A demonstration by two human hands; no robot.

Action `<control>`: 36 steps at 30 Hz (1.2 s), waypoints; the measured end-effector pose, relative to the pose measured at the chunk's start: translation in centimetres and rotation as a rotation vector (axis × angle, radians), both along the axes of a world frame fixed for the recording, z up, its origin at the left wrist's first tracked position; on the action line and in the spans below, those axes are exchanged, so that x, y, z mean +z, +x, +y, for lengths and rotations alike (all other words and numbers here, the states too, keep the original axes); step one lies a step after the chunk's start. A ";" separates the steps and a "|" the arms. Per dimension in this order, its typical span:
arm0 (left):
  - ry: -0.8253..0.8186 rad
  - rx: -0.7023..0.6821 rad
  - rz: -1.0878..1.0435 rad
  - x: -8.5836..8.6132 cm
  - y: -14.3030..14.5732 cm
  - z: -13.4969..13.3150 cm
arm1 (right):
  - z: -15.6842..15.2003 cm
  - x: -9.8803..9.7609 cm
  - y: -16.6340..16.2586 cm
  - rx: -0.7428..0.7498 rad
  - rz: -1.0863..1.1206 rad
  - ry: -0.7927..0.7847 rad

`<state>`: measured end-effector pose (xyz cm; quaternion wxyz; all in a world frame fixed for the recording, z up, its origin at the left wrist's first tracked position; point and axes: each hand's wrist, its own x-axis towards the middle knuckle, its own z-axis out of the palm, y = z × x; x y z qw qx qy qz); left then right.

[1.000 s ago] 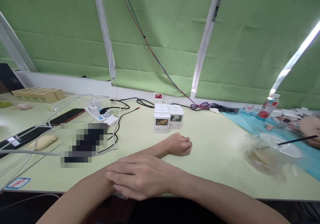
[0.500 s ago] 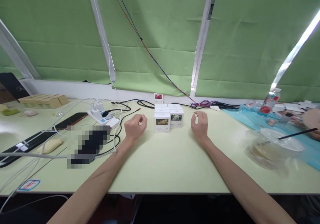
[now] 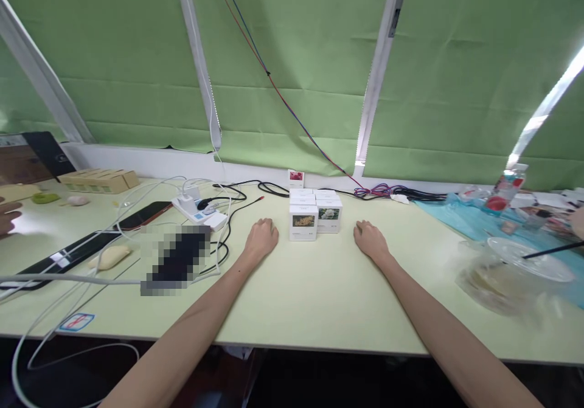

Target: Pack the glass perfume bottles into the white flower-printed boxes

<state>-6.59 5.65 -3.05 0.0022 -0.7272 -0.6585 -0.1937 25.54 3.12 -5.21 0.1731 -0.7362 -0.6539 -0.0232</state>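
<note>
A cluster of small white boxes point(image 3: 314, 214) with flower pictures stands on the pale green table point(image 3: 319, 286), near its middle. My left hand point(image 3: 261, 238) rests on the table just left of the boxes, fingers curled under in a loose fist, holding nothing. My right hand point(image 3: 371, 239) lies on the table to the right of the boxes, fingers likewise curled down and empty. Neither hand touches the boxes. One more small box point(image 3: 296, 178) with a red picture stands behind them by the wall.
A white power strip point(image 3: 199, 210) with tangled cables, phones point(image 3: 143, 214) and a cardboard box point(image 3: 99, 180) lie at the left. A clear lidded bowl point(image 3: 511, 271) with a black straw sits at the right on blue plastic. Another person's fingers point(image 3: 8, 218) show at the left edge.
My arms uncrossed and both hands moved out to either side of the white boxes. They then lowered onto the table with fingers curled. The view shifted slightly.
</note>
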 end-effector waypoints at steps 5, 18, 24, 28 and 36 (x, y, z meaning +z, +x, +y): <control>-0.032 -0.002 0.003 0.0 -0.1 -0.1 | -0.2 0.2 -0.1 0.001 -0.010 -0.021; -0.047 -0.015 0.009 0.3 -0.1 -0.6 | -0.1 0.3 0.0 -0.003 -0.019 -0.040; -0.056 0.048 0.011 1.0 0.0 -1.1 | -0.2 0.5 -0.1 0.000 -0.021 -0.052; 0.057 0.202 0.057 2.6 -0.4 -1.8 | -0.2 0.6 -0.1 0.000 -0.027 -0.063; 0.041 0.577 0.002 3.1 -3.5 -1.2 | -0.2 0.6 -0.2 0.010 -0.051 -0.075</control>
